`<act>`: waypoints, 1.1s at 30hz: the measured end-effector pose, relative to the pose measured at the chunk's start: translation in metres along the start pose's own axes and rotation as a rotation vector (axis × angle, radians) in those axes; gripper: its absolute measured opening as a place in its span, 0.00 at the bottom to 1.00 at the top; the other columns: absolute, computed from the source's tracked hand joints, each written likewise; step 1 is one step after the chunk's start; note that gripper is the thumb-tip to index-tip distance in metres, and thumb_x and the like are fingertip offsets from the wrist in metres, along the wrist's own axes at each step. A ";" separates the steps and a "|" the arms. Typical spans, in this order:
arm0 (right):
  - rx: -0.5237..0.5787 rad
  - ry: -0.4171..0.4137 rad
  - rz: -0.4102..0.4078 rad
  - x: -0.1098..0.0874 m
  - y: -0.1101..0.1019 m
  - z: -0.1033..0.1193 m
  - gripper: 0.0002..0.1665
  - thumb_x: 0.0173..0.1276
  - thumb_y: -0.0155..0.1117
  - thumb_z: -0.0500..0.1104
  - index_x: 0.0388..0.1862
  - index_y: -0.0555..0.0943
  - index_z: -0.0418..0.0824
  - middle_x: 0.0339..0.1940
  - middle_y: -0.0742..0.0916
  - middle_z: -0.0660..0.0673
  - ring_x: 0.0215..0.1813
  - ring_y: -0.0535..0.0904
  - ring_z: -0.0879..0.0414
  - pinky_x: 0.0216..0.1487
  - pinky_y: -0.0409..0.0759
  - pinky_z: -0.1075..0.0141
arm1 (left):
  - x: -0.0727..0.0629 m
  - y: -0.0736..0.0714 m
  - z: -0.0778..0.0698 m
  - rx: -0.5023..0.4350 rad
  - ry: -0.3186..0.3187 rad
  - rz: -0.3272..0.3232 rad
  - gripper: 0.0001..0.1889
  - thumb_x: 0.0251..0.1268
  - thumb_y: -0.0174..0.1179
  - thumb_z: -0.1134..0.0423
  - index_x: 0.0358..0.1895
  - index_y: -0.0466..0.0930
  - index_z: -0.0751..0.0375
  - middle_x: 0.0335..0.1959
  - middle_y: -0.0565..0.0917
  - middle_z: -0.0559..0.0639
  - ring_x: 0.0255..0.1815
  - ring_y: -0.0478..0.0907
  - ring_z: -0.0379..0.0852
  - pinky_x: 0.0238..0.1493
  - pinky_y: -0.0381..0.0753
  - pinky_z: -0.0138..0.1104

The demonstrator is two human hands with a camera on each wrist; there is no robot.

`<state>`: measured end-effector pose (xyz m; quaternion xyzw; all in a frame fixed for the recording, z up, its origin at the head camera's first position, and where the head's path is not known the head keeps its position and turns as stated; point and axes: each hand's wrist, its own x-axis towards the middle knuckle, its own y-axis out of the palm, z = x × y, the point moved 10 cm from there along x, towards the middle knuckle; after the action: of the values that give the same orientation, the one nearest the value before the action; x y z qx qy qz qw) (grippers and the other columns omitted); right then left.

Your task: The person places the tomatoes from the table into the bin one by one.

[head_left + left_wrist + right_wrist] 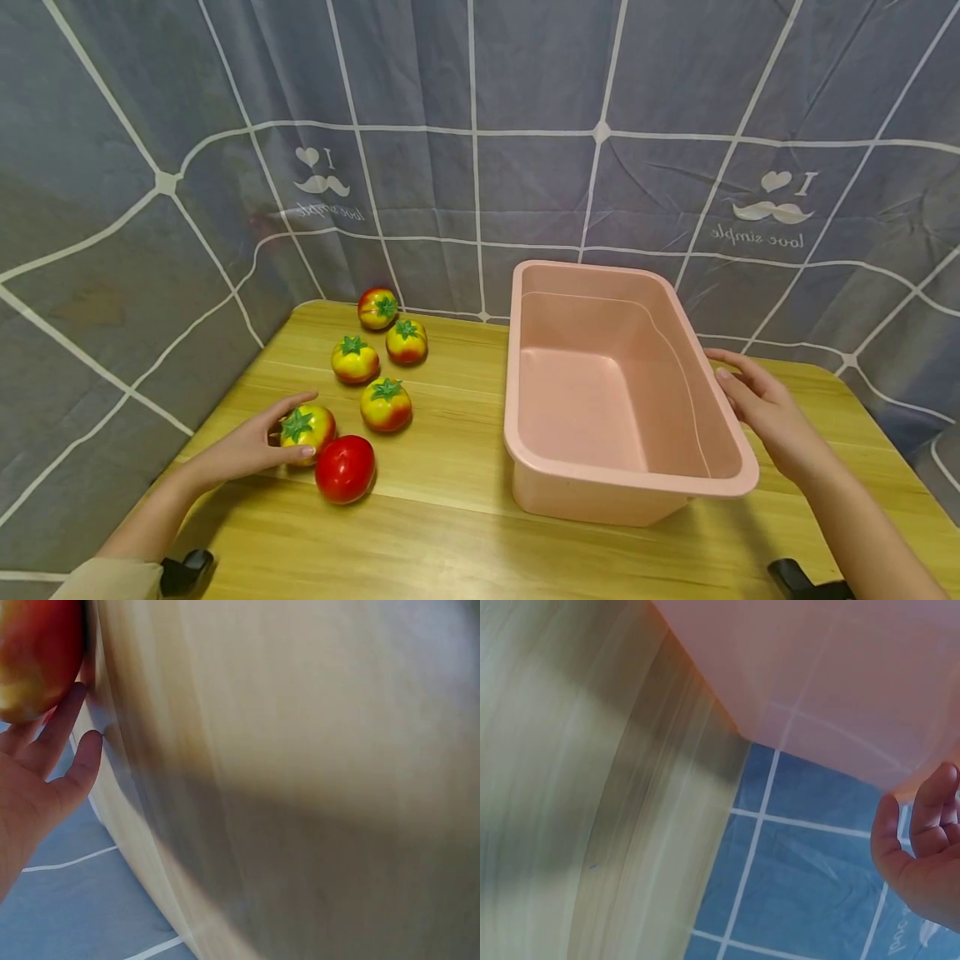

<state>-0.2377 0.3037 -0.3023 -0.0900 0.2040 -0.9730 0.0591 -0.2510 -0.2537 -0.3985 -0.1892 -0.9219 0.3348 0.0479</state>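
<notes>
"What fills the view?"
"The tabletop, with a pink bin right of centre."
"And the hands?"
"Right hand: fingers relaxed at the bin's outer side. Left hand: fingers curled round a yellow-red fruit, well left of the bin."
"Beside it?"
"A red fruit; beyond, four more yellow-red ones."

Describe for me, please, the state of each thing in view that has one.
Pink bin: upright, open-topped, nothing visible inside
Nearest yellow-red fruit: green top showing, between left thumb and fingers
Red fruit: on the table, no green top showing
Other four yellow-red fruits: on the table, green tops showing
Left hand: around a fruit, grip unclear
Right hand: at the bin's outer side
</notes>
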 end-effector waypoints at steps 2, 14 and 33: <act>0.004 0.008 -0.007 0.001 0.000 0.000 0.18 0.75 0.46 0.42 0.61 0.69 0.55 0.35 0.82 0.57 0.32 0.79 0.61 0.33 0.77 0.71 | 0.000 0.001 0.002 -0.035 -0.014 0.014 0.38 0.58 0.64 0.60 0.68 0.54 0.66 0.55 0.69 0.66 0.46 0.72 0.53 0.40 0.76 0.33; 0.039 0.040 -0.011 0.009 0.003 0.005 0.17 0.74 0.49 0.43 0.59 0.71 0.55 0.31 0.82 0.55 0.28 0.78 0.61 0.30 0.78 0.69 | 0.001 -0.001 0.002 -0.019 -0.020 0.003 0.36 0.56 0.65 0.60 0.66 0.58 0.65 0.48 0.74 0.62 0.42 0.74 0.52 0.36 0.76 0.34; 0.310 0.205 -0.064 0.016 0.009 -0.002 0.17 0.72 0.51 0.47 0.58 0.70 0.55 0.32 0.85 0.54 0.30 0.83 0.59 0.28 0.81 0.66 | 0.014 -0.029 -0.033 0.101 0.044 -0.042 0.34 0.57 0.65 0.58 0.65 0.62 0.61 0.49 0.73 0.58 0.42 0.70 0.49 0.38 0.74 0.36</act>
<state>-0.2532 0.2944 -0.3054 0.0135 0.0534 -0.9983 0.0200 -0.2656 -0.2489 -0.3554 -0.1743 -0.9063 0.3757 0.0848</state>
